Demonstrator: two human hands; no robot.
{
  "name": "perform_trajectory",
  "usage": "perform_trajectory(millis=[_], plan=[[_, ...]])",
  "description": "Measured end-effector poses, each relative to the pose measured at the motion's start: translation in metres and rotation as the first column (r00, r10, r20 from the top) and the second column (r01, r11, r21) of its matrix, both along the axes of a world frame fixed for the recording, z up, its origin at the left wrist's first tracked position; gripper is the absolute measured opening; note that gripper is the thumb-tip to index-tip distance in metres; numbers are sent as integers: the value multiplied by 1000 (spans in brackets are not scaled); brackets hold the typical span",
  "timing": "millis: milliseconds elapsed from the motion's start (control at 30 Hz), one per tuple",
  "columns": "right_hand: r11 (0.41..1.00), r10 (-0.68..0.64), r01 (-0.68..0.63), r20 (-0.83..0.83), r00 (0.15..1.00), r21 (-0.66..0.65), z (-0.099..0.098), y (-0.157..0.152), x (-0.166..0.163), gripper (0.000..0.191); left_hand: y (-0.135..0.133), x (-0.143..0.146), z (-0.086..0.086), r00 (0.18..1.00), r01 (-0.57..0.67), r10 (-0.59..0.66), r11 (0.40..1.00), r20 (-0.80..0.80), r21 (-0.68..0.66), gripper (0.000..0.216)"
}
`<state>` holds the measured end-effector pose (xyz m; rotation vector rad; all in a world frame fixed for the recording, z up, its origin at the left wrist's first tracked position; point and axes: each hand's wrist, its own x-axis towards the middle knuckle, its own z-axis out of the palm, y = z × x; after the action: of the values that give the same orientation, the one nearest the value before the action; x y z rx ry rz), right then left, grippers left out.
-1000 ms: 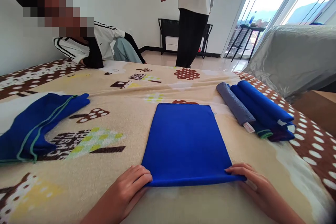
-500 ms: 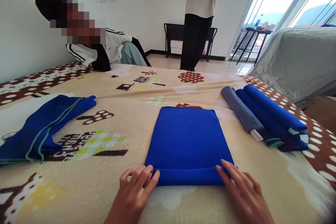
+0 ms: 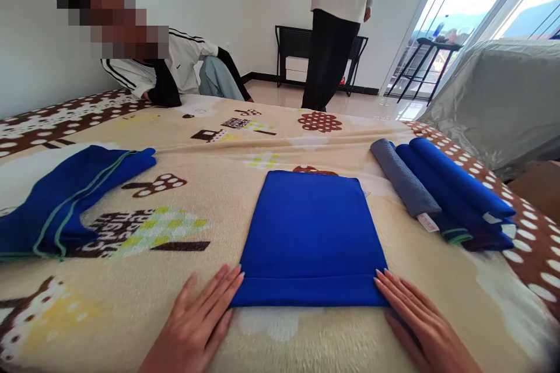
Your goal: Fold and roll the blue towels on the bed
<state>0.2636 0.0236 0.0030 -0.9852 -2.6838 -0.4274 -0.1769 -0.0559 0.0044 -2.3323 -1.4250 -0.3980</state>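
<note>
A blue cloth (image 3: 315, 221) lies flat in front of me, its near edge turned over into a narrow fold (image 3: 308, 291). At the left end of that fold rests my left hand (image 3: 196, 315), fingers stretched out and the tips touching the cloth's edge. My right hand (image 3: 426, 317) lies at the opposite end, also with straight fingers against the cloth's corner. Neither hand grips anything.
A crumpled blue cloth with green edging (image 3: 74, 198) lies at left. Right of the flat cloth are a rolled grey towel (image 3: 405, 178) and rolled blue cloths (image 3: 459, 186). One person (image 3: 184, 64) leans on the patterned blanket (image 3: 175, 140); another (image 3: 335, 29) stands behind.
Both my hands have moved outward from on top of the fold to its two ends, with fingers straightened. The fold now looks flatter. The standing person's arms have come down.
</note>
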Motion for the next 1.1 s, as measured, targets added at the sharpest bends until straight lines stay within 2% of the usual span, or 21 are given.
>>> perform_trajectory(millis=[67,200,267,400,567,700,800,900,967,1033,1100], plan=[[1000,-9,8,-43,999,-13,-3,1,4,57,-3,1,2,997,-62,62,998,39,11,56],[999,-32,34,-145,989,17,-15,9,1,51,0,28,13,958,-182,172,983,228,23,57],[999,-21,26,-162,987,25,-19,14,5,47,2,37,17,957,-129,119,991,263,19,55],[999,16,-9,-165,986,39,-20,21,18,43,7,33,18,986,58,-60,998,157,15,42],[998,57,-49,-174,983,49,-11,21,22,39,15,14,14,987,129,-136,988,87,83,39],[997,63,-54,-185,981,55,-4,18,23,41,12,1,14,986,165,-167,985,30,41,43],[998,56,-53,-193,980,23,-1,9,24,42,3,-3,16,976,149,-146,989,164,-4,46],[996,4,-28,-280,960,-83,1,-4,25,32,-8,2,16,897,48,-11,996,442,-73,38],[977,-54,-26,-368,928,-209,2,-11,24,23,-13,9,15,783,-41,143,983,606,-179,29],[938,-118,-43,-431,895,-345,1,-13,22,21,-13,15,15,650,-87,290,947,703,-310,23],[899,-181,-40,-454,872,-436,-2,-8,21,22,-8,18,15,577,-128,391,910,717,-393,22]])
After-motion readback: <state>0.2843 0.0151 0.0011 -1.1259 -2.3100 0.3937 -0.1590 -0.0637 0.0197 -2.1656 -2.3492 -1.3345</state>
